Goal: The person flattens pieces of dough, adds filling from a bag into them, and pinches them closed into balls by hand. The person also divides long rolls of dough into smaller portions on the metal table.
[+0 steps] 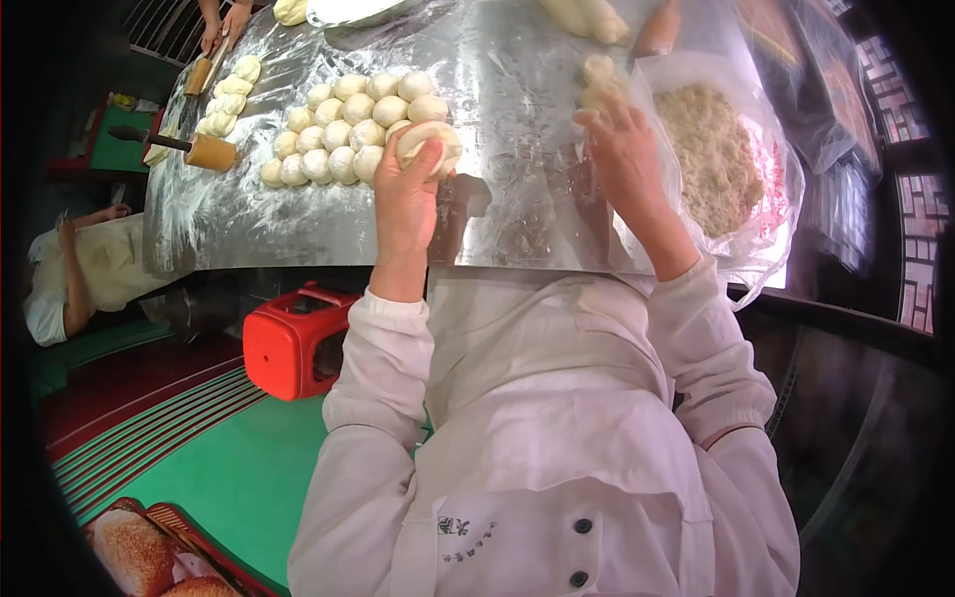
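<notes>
My left hand (409, 189) holds a flattened round of dough (434, 145), its thumb pressed into the middle, beside rows of floured dough balls (338, 135) on the metal table (517, 189). On the right, my right hand (622, 149) reaches over small dough pieces (597, 72), fingers bent; whether it grips one of them is hidden. Just right of that hand lies a clear plastic bag (786, 199) with a crumbly beige mass (708, 154) in it.
At the far left, another person's hands (224, 25) are near a rolling pin (199, 76) and a twisted dough strip (232, 95). A wooden-headed tool (211, 152) lies at the table's left. A red stool (279, 348) stands below. Larger dough (587, 18) sits at the back.
</notes>
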`<state>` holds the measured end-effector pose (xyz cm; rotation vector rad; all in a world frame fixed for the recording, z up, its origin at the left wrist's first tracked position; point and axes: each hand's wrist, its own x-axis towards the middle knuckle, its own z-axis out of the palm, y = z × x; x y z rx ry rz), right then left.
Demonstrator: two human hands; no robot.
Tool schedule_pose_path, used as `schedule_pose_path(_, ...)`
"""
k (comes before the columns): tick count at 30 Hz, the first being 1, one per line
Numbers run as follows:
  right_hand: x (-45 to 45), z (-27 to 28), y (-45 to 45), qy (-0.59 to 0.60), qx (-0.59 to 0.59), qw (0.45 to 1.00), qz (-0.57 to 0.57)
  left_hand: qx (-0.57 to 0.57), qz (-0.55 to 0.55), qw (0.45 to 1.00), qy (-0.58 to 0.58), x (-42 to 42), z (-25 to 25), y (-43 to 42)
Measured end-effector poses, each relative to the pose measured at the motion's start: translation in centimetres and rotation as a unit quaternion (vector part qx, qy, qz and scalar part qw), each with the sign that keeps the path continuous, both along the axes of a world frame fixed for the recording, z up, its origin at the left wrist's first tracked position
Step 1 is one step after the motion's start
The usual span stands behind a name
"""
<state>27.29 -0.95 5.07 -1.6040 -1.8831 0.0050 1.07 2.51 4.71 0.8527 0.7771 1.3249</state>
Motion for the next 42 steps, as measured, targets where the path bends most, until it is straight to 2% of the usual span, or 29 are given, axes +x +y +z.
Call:
schedule_pose_path(1,0.0,-0.4,0.1,-0.162,0.047,0.985,-0.023,0.002,0.002,1.0,0.021,-0.9,0.5,0.0)
schedule_pose_path(3,-2.3,-1.2,-1.9,-0.148,-0.006,0.988,0.053,-0.004,0.0,0.998,0.055,-1.6,1.3,-0.4)
schedule_pose_path(4,-4.8,-2.7,-3.6,-0.056,-0.05,0.987,0.142,-0.008,-0.001,0.999,0.053,-1.6,1.1,-0.7)
schedule_pose_path(5,-7.3,-4.0,-5.3,0.037,-0.092,0.969,0.226,-0.02,-0.011,0.998,0.054,-1.4,0.9,-0.8)
schedule_pose_path(7,-9.8,-4.0,-8.0,0.014,-0.139,0.91,0.39,-0.029,-0.026,0.998,0.054,-1.0,0.6,-1.0)
schedule_pose_path(8,-9.2,-4.5,-7.5,0.012,-0.138,0.912,0.387,-0.049,-0.037,0.997,0.048,-0.8,0.4,-1.1)
schedule_pose_path(11,-4.6,-6.0,-3.7,-0.056,-0.126,0.974,0.18,-0.1,-0.08,0.992,0.015,-0.6,-1.1,-1.2)
schedule_pose_path(12,-2.9,-6.0,-3.0,-0.057,-0.126,0.975,0.176,-0.123,-0.115,0.986,-0.01,-0.6,-1.4,-1.0)
schedule_pose_path(14,0.2,-5.1,-1.9,-0.036,-0.118,0.992,0.009,-0.135,-0.153,0.978,-0.048,-0.3,-2.1,-0.9)
schedule_pose_path(15,1.1,-3.0,-2.5,-0.043,-0.114,0.993,-0.001,-0.156,-0.183,0.967,-0.086,0.2,-2.2,-1.1)
schedule_pose_path(17,2.2,2.6,-4.7,-0.04,-0.098,0.988,0.111,-0.159,-0.17,0.968,-0.091,1.3,-1.8,-1.8)
schedule_pose_path(20,9.4,4.3,-4.9,-0.004,-0.078,0.993,-0.087,-0.164,-0.15,0.97,-0.093,2.5,-1.7,-2.0)
schedule_pose_path(22,17.1,1.3,-4.4,-0.094,-0.093,0.977,-0.17,-0.151,-0.167,0.974,-0.028,3.4,-1.2,-2.2)
schedule_pose_path(24,20.1,-0.3,-4.4,-0.029,-0.25,0.927,-0.276,-0.145,-0.184,0.972,-0.023,4.5,-0.5,-2.2)
schedule_pose_path(26,20.8,-2.3,-4.4,-0.022,-0.207,0.97,-0.126,-0.141,-0.196,0.97,-0.015,5.8,0.0,-1.8)
schedule_pose_path(27,18.4,-0.8,-4.6,-0.078,-0.2,0.968,-0.133,-0.144,-0.205,0.967,-0.045,6.3,-0.2,-1.6)
schedule_pose_path(28,15.7,0.9,-4.5,-0.041,-0.159,0.979,-0.118,-0.148,-0.214,0.963,-0.073,6.8,-0.4,-1.5)
schedule_pose_path(31,13.8,-0.7,-2.3,0.021,-0.205,0.975,-0.085,-0.17,-0.217,0.956,-0.104,9.7,0.6,-1.6)
schedule_pose_path(33,13.2,-1.2,-1.5,-0.111,-0.08,0.991,0.012,-0.157,-0.246,0.947,-0.134,11.6,1.9,-1.6)
schedule_pose_path(34,13.2,-2.0,-1.5,-0.107,-0.077,0.991,0.01,-0.155,-0.247,0.948,-0.13,12.5,2.4,-1.6)
schedule_pose_path(36,12.6,-3.3,-2.1,-0.184,-0.131,0.972,0.061,-0.119,-0.271,0.951,-0.087,14.2,3.1,-1.7)
schedule_pose_path(38,12.6,-3.4,-2.5,-0.155,-0.13,0.977,0.064,-0.1,-0.295,0.946,-0.087,15.8,3.5,-1.6)
schedule_pose_path(40,12.9,-2.7,-2.8,-0.143,-0.202,0.965,0.09,-0.073,-0.302,0.949,-0.047,17.5,3.6,-1.6)
schedule_pose_path(42,13.4,-2.4,-2.3,-0.129,-0.214,0.965,0.074,-0.08,-0.318,0.943,-0.058,18.7,4.2,-1.4)
